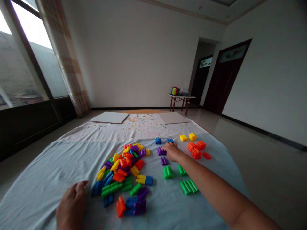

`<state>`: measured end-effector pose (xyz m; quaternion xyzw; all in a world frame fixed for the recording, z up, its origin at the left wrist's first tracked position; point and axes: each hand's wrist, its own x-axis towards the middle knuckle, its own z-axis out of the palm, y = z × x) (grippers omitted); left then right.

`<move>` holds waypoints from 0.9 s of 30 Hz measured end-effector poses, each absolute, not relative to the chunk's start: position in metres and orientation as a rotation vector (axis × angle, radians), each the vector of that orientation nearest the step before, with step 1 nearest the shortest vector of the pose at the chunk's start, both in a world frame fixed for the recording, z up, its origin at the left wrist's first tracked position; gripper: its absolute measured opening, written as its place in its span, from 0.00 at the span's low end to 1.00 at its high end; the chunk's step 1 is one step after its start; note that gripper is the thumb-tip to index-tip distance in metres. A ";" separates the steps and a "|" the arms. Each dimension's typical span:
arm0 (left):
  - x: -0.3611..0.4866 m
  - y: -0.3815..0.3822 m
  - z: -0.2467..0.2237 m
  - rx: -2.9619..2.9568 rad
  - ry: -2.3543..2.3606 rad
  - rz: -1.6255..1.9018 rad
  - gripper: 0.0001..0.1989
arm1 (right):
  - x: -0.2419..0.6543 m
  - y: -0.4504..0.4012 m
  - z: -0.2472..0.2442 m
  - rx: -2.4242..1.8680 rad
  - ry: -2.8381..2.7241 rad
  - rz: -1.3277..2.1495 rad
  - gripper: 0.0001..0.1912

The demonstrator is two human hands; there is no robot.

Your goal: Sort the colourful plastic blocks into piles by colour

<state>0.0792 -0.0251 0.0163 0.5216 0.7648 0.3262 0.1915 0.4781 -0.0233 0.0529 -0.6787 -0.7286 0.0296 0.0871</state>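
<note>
My right hand (172, 151) reaches across the table, its fingertips closed at a purple block (161, 151) in a small purple group; its fingers partly hide that group. Another purple block (163, 161) lies just in front of it. My left hand (72, 204) rests on the cloth at the lower left, fingers loosely bent, with nothing seen in it. To the right of that hand is a mixed pile of plastic blocks (123, 162) in red-orange, yellow, green, blue and purple. Near the front edge lie joined blue blocks (130, 206) with purple ones, beside an orange block (121, 207).
Sorted by colour on the right are green blocks (168, 172), orange blocks (194, 150), yellow blocks (192, 136) and blue blocks (158, 141). Two flat boards, one white (110, 117) and one beige (174, 118), lie at the far end of the cloth-covered table (48, 172).
</note>
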 end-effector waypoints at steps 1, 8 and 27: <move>0.079 -0.025 0.017 1.462 2.157 0.912 0.28 | 0.474 -0.029 0.058 -1.995 -2.160 0.076 0.24; 0.081 -0.025 0.014 1.461 2.150 0.988 0.24 | 0.406 -0.097 0.068 -1.393 -2.201 0.349 0.20; 0.079 -0.032 0.022 1.511 2.091 0.943 0.26 | 0.360 -0.125 0.009 -1.568 -1.982 0.437 0.22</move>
